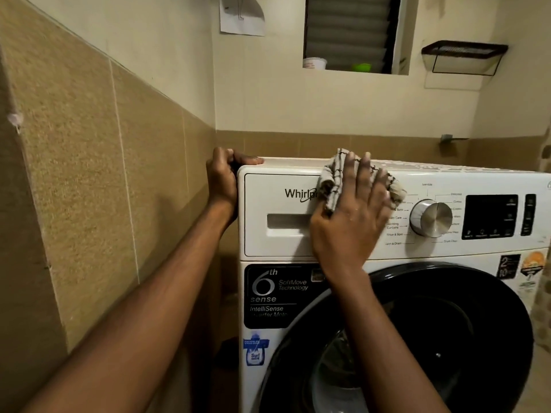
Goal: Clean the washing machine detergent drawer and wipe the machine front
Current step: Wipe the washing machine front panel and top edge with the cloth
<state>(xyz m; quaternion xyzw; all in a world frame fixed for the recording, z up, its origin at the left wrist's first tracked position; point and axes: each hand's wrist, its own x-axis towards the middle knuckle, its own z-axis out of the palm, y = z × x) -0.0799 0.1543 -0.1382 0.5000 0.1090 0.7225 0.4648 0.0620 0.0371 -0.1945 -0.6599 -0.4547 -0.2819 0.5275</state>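
Drawer (280, 216) shut, flush in panel, top left of machine (298, 368) front. Cloth (337, 186) pressed flat on panel just right of drawer, over logo, under right hand (348, 222); palm and spread fingers pin cloth, not a closed fist. Left hand (222, 180) curled round top left corner of machine, gripping edge, bracing. Dial (430, 217) just beside right hand.

Step, by judgement: wiping front; drawer looks done or not yet opened, cannot tell. Next: sweep cloth across panel, light pressure near dial, then down to door (447, 338).
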